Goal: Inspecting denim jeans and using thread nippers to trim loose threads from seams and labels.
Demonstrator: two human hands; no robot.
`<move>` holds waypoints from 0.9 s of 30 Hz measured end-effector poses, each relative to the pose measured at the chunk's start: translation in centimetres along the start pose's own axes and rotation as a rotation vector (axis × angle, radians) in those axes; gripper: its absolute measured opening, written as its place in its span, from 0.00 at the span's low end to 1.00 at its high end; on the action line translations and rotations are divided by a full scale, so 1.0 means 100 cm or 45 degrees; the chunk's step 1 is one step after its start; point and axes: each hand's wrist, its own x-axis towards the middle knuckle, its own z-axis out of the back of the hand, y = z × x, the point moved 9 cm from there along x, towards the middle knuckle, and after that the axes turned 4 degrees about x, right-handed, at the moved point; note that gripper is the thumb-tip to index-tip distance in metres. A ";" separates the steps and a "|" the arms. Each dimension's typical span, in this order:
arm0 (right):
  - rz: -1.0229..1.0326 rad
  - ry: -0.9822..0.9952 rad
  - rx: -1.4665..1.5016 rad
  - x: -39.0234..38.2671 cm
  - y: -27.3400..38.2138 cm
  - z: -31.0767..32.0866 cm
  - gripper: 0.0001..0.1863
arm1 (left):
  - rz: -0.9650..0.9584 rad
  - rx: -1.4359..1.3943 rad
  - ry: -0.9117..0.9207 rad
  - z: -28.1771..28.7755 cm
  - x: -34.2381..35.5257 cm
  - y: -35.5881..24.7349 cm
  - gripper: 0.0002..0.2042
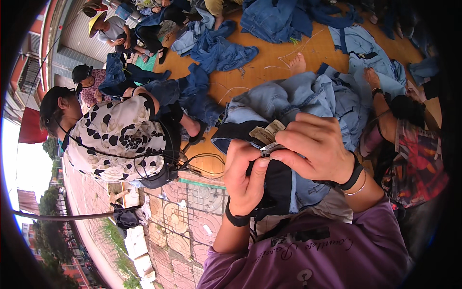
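Light blue jeans [276, 102] lie bunched over my lap and the boards before me. Their dark inner waistband [234, 135] is turned up, and a beige label [267, 132] shows on it. My left hand [244, 176] pinches the waistband edge between thumb and index finger. My right hand [315, 147] meets it from the right, thumb and fingers closed on the same edge. Between the fingertips a small grey, shiny piece [269, 149] shows; its kind I cannot make out.
A person in a black-spotted white shirt [115, 137] sits close on the left. Several other people sit around the orange-brown board [236, 79]. Piles of blue denim [279, 21] lie across it. Bare feet [297, 63] rest nearby. Patterned paving [178, 226] lies at lower left.
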 end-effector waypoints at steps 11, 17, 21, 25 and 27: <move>-0.229 -0.047 0.409 -0.008 -0.033 -0.002 0.09 | 0.027 -0.031 -0.004 -0.007 0.001 0.010 0.06; -0.351 -0.105 0.458 -0.003 -0.059 0.005 0.09 | -0.020 0.039 0.029 -0.019 0.006 0.018 0.06; -0.289 0.059 0.397 0.005 -0.066 -0.002 0.11 | -0.139 0.249 0.056 -0.026 0.013 0.020 0.06; -0.248 0.139 0.364 0.011 -0.076 -0.008 0.12 | -0.201 0.317 0.052 -0.036 0.020 0.020 0.07; -0.242 0.178 0.351 0.013 -0.082 -0.009 0.12 | -0.192 0.345 0.061 -0.041 0.023 0.023 0.06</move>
